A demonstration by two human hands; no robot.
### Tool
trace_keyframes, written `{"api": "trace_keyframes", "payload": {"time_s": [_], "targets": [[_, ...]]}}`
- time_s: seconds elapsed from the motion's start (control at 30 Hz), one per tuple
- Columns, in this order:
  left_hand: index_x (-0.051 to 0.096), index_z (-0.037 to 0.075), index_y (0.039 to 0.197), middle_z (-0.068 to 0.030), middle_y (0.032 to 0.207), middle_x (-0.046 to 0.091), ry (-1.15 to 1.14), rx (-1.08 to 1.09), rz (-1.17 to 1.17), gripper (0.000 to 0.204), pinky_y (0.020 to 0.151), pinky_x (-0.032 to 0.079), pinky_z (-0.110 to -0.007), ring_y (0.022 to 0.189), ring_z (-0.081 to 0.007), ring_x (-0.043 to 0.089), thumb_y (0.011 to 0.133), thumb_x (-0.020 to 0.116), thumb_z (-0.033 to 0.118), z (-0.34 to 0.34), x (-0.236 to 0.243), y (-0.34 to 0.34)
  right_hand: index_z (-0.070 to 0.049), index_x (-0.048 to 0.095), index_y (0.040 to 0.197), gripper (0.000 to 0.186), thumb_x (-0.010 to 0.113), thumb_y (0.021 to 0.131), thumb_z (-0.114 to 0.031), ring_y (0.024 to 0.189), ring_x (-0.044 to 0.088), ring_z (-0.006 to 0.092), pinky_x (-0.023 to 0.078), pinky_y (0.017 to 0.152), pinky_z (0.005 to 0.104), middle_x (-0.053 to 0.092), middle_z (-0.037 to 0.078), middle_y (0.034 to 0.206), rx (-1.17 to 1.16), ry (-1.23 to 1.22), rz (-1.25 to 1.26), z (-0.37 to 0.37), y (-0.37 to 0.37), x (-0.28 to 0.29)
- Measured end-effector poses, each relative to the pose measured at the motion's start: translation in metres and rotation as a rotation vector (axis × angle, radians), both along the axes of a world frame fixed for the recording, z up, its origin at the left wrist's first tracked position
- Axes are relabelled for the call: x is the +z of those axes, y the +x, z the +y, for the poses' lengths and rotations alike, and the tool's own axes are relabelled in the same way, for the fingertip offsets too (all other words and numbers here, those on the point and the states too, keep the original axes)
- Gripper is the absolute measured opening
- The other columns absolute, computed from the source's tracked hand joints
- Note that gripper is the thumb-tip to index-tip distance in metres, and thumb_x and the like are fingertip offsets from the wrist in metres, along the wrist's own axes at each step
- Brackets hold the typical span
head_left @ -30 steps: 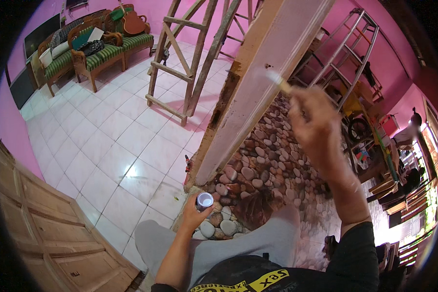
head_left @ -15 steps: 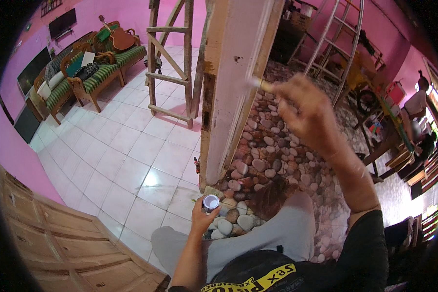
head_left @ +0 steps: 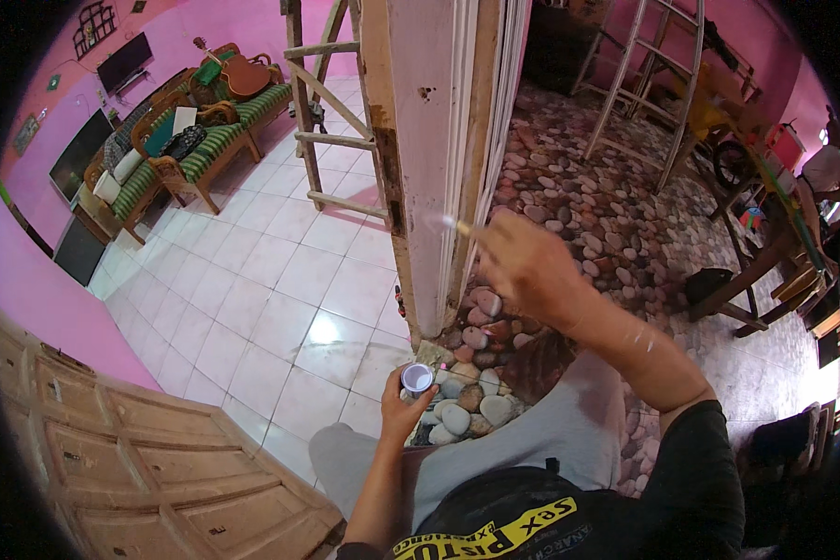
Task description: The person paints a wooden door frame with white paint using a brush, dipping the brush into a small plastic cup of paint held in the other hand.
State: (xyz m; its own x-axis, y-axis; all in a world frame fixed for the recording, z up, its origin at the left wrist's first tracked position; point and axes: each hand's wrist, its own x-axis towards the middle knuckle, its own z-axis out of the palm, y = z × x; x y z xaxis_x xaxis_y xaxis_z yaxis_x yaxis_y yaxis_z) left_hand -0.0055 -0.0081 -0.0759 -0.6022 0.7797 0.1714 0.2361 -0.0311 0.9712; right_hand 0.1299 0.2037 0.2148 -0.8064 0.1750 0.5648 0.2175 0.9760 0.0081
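Note:
My right hand (head_left: 530, 266) is closed round a small paintbrush (head_left: 464, 227) with a yellowish ferrule. Its pale tip is blurred and lies against or just in front of the whitish-pink face of a door frame (head_left: 427, 149). Below, beside the foot of the frame, my left hand (head_left: 401, 413) grips a small round tub (head_left: 417, 378) holding pale paint. A dark hole marks the upper face of the frame, and bare brown wood shows along its left edge. Light streaks lie on my right forearm.
A wooden ladder (head_left: 345, 145) stands behind the frame's left side, a metal ladder (head_left: 616, 103) at the far right. A panelled wooden door (head_left: 131, 457) fills the lower left. Striped seats (head_left: 201, 161) with a guitar (head_left: 245, 77) stand far left. Pebble-patterned flooring (head_left: 560, 177) extends rightward.
My right hand has brought the brush lower along the door frame. My left hand still holds the tub, and the whole view has shifted slightly.

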Motion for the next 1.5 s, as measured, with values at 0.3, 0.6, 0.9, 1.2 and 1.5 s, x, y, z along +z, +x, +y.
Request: {"api": "trace_keyframes", "payload": {"time_s": [0.3,0.6,0.9,1.2,1.5], "targets": [[0.06,0.0,0.119,-0.0115,0.11,0.065,0.0,0.005,0.001,0.055,0.093,0.05,-0.034,0.104,-0.0215,0.064,0.076,0.087,0.02,-0.003,0.001,0.006,-0.004,0.065,0.11,0.025,0.068,0.085,-0.009,0.074,0.061,0.0291,0.051,0.063,0.0396,0.058,0.012,0.084,0.002,-0.124,0.039,-0.032,-0.001,0.006],[0.06,0.0,0.12,-0.0134,0.109,0.066,-0.047,0.03,0.013,0.056,0.094,0.051,-0.036,0.104,-0.0245,0.065,0.076,0.087,0.022,-0.008,0.005,0.003,0.0,0.061,0.103,0.022,0.066,0.083,-0.008,0.074,0.06,0.0311,0.052,0.064,0.0395,0.054,0.013,0.084,-0.094,-0.031,0.272,-0.021,-0.009,0.022],[0.058,-0.002,0.122,-0.0148,0.112,0.066,0.044,0.007,0.018,0.06,0.094,0.051,-0.036,0.106,-0.026,0.065,0.076,0.087,0.022,-0.002,-0.008,-0.002,0.002,0.061,0.107,0.028,0.066,0.081,-0.007,0.075,0.06,0.0303,0.052,0.065,0.0399,0.055,0.012,0.083,-0.041,-0.066,-0.005,-0.023,-0.026,-0.051],[0.058,-0.001,0.123,-0.0163,0.115,0.065,0.015,0.06,0.064,0.062,0.093,0.051,-0.039,0.107,-0.0304,0.065,0.074,0.087,0.023,-0.006,-0.011,-0.012,-0.001,0.061,0.112,0.031,0.067,0.082,-0.006,0.073,0.059,0.0319,0.051,0.062,0.0408,0.054,0.013,0.084,-0.096,0.019,0.149,-0.048,-0.037,-0.017],[0.059,0.001,0.123,-0.0121,0.116,0.065,-0.036,0.048,-0.019,0.062,0.096,0.049,-0.037,0.109,-0.0236,0.063,0.075,0.088,0.026,-0.005,-0.002,-0.019,-0.001,0.062,0.113,0.026,0.065,0.087,-0.007,0.074,0.06,0.0284,0.051,0.061,0.0388,0.055,0.013,0.084,-0.203,0.105,0.177,-0.036,-0.054,-0.008]]}}
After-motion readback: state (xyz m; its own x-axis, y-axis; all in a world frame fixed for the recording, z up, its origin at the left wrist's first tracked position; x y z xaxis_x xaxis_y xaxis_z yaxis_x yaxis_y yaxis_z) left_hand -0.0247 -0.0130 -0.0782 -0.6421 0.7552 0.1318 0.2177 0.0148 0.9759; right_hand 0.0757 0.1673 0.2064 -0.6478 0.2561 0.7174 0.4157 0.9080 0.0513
